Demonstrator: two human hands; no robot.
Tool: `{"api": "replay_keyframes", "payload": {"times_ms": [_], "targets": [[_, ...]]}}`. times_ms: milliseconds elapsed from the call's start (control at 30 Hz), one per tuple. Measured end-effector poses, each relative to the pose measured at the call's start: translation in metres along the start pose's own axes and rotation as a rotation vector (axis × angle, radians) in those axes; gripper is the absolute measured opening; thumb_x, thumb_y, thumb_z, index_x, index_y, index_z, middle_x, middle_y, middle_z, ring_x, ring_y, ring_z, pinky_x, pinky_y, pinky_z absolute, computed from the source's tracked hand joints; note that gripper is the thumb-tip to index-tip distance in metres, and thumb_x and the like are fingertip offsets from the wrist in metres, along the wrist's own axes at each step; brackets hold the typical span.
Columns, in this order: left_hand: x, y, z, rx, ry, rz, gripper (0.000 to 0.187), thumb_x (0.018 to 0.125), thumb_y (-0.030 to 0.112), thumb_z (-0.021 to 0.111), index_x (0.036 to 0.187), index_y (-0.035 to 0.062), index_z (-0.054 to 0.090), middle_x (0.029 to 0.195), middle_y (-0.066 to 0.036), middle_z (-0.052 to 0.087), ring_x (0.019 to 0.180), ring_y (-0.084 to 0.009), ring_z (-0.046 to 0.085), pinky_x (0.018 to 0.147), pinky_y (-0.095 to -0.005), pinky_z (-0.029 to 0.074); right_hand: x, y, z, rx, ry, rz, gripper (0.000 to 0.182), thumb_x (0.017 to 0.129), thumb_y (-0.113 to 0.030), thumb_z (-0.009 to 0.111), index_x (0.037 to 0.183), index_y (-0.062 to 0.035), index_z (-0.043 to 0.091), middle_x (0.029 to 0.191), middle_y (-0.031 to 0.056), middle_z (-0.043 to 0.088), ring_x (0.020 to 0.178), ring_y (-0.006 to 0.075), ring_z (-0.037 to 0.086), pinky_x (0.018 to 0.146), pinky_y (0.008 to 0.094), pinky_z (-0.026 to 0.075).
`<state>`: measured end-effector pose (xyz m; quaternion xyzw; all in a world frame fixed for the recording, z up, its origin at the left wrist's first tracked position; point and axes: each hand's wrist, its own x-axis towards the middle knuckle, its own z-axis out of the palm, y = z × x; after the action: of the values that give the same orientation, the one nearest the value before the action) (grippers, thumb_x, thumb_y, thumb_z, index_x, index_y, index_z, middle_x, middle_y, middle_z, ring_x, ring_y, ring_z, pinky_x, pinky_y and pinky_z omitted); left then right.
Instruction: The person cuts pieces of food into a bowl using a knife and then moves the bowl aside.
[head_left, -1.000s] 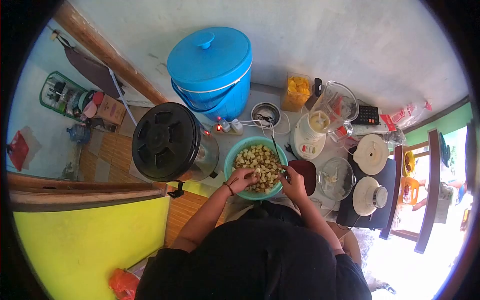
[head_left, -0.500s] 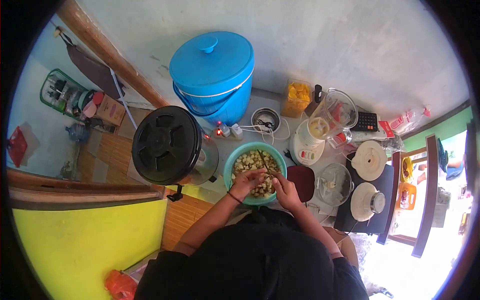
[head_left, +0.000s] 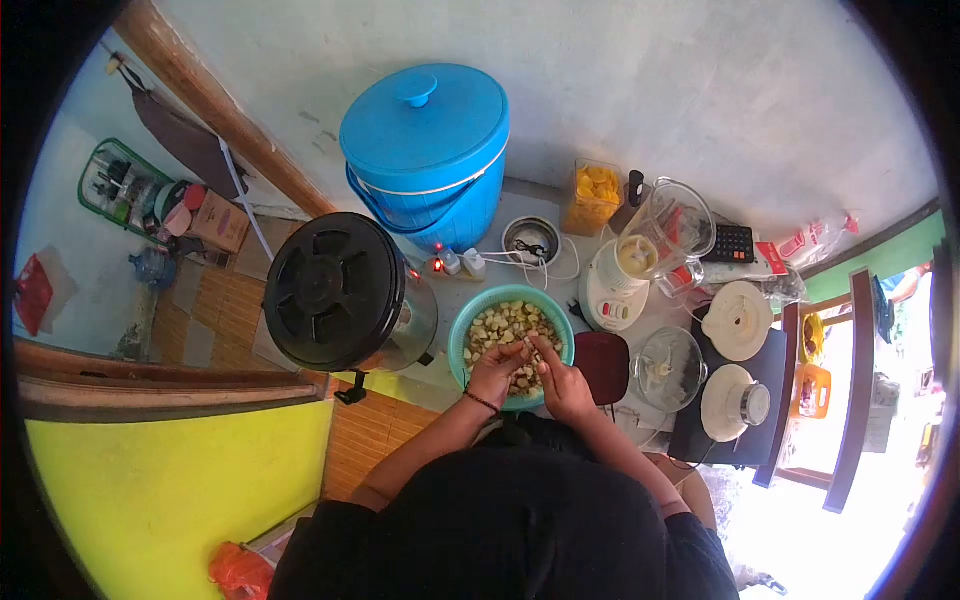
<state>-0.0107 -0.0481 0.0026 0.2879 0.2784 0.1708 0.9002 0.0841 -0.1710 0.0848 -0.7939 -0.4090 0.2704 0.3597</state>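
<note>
A turquoise basket holds many small pale cubes with some brownish sides. Over it, my left hand has its fingers pinched together, and whatever sits in them is too small to name. My right hand is closed close beside it, the fingertips of both hands nearly meeting. The knife seen earlier cannot be made out now; the right hand's grip is hidden by its own fingers. A dark band circles the left wrist.
A blue lidded bucket and a black-lidded dispenser stand to the left. Rightward are a dark red board, a blender, a clear bowl and a container of yellow pieces. Cables and plugs lie behind the basket.
Both hands have drawn closer together over the basket. The dark knife blade that pointed up from the right hand no longer shows.
</note>
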Motion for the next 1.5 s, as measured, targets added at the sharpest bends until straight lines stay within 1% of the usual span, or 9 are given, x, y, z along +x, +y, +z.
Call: {"api": "replay_keyframes", "payload": {"times_ms": [533, 633, 733, 833, 933, 1033, 1133, 1333, 1500], "targets": [[-0.012, -0.012, -0.012, 0.426, 0.160, -0.154, 0.023, 0.084, 0.021, 0.073, 0.094, 0.0019, 0.066, 0.087, -0.003, 0.066, 0.080, -0.0122, 0.064, 0.069, -0.0250, 0.051, 0.002, 0.015, 0.023, -0.152, 0.038, 0.065, 0.020, 0.098, -0.025, 0.041, 0.097, -0.0055, 0.045, 0.069, 0.0265, 0.059, 0.071, 0.0460, 0.060, 0.061, 0.0557, 0.045], [-0.007, -0.023, -0.018, 0.605, 0.154, 0.181, 0.022, 0.083, 0.019, 0.072, 0.095, 0.0009, 0.066, 0.086, -0.004, 0.067, 0.078, -0.0128, 0.064, 0.070, -0.0269, 0.052, 0.003, 0.018, 0.025, -0.125, 0.053, 0.054, 0.021, 0.098, -0.025, 0.041, 0.096, -0.0046, 0.045, 0.069, 0.0267, 0.059, 0.071, 0.0467, 0.060, 0.061, 0.0556, 0.045], [-0.005, -0.007, -0.012, 1.018, 0.124, 0.250, 0.026, 0.078, 0.012, 0.072, 0.101, 0.0015, 0.064, 0.084, -0.005, 0.068, 0.073, -0.0178, 0.065, 0.070, -0.0292, 0.053, 0.004, 0.024, 0.027, -0.133, 0.060, 0.067, 0.025, 0.099, -0.026, 0.041, 0.098, -0.0023, 0.047, 0.070, 0.0265, 0.060, 0.071, 0.0462, 0.060, 0.061, 0.0543, 0.047], [-0.007, 0.029, 0.003, 1.421, 0.006, 0.245, 0.036, 0.073, 0.009, 0.070, 0.108, 0.0029, 0.062, 0.098, -0.010, 0.066, 0.085, -0.0271, 0.065, 0.078, -0.0357, 0.053, 0.006, 0.036, 0.024, -0.131, 0.097, 0.066, 0.031, 0.098, -0.027, 0.042, 0.110, 0.0013, 0.049, 0.074, 0.0267, 0.062, 0.072, 0.0445, 0.063, 0.060, 0.0522, 0.049], [0.018, 0.020, -0.025, 1.547, 0.049, 0.663, 0.034, 0.076, 0.008, 0.063, 0.110, 0.0061, 0.062, 0.117, -0.017, 0.058, 0.103, -0.0312, 0.060, 0.088, -0.0386, 0.050, 0.007, 0.034, 0.019, 0.001, 0.186, 0.034, 0.035, 0.099, -0.026, 0.041, 0.118, 0.0021, 0.050, 0.079, 0.0277, 0.063, 0.076, 0.0441, 0.063, 0.063, 0.0513, 0.050], [0.037, 0.017, -0.032, 1.774, -0.330, 0.500, 0.056, 0.081, 0.007, 0.057, 0.136, 0.0092, 0.045, 0.136, -0.017, 0.047, 0.128, -0.0337, 0.041, 0.102, -0.0433, 0.041, 0.008, 0.037, 0.016, 0.064, 0.200, 0.079, 0.038, 0.100, -0.026, 0.039, 0.122, 0.0013, 0.050, 0.084, 0.0271, 0.064, 0.080, 0.0432, 0.064, 0.068, 0.0480, 0.050], [0.053, -0.003, -0.050, 2.040, -0.440, 0.354, 0.061, 0.085, 0.009, 0.055, 0.143, 0.0137, 0.034, 0.139, -0.016, 0.044, 0.132, -0.0318, 0.036, 0.106, -0.0427, 0.038, 0.007, 0.034, 0.009, 0.117, 0.207, 0.106, 0.039, 0.100, -0.028, 0.038, 0.123, 0.0002, 0.052, 0.088, 0.0259, 0.064, 0.085, 0.0423, 0.064, 0.073, 0.0437, 0.050], [0.037, 0.018, -0.058, 1.719, -0.210, 0.166, 0.035, 0.087, 0.017, 0.060, 0.121, 0.0104, 0.060, 0.109, -0.012, 0.066, 0.102, -0.0308, 0.062, 0.087, -0.0417, 0.051, 0.004, 0.029, 0.002, 0.147, 0.229, 0.136, 0.037, 0.100, -0.028, 0.040, 0.118, 0.0001, 0.055, 0.083, 0.0240, 0.064, 0.082, 0.0399, 0.065, 0.070, 0.0415, 0.050], [0.026, 0.024, -0.041, 1.200, -0.137, 0.158, 0.028, 0.084, 0.015, 0.069, 0.110, 0.0038, 0.065, 0.093, -0.007, 0.069, 0.086, -0.0191, 0.067, 0.075, -0.0332, 0.053, 0.009, 0.033, 0.006, 0.128, 0.116, 0.153, 0.035, 0.100, -0.027, 0.040, 0.121, -0.0026, 0.052, 0.083, 0.0247, 0.064, 0.080, 0.0419, 0.065, 0.069, 0.0461, 0.050]]}}
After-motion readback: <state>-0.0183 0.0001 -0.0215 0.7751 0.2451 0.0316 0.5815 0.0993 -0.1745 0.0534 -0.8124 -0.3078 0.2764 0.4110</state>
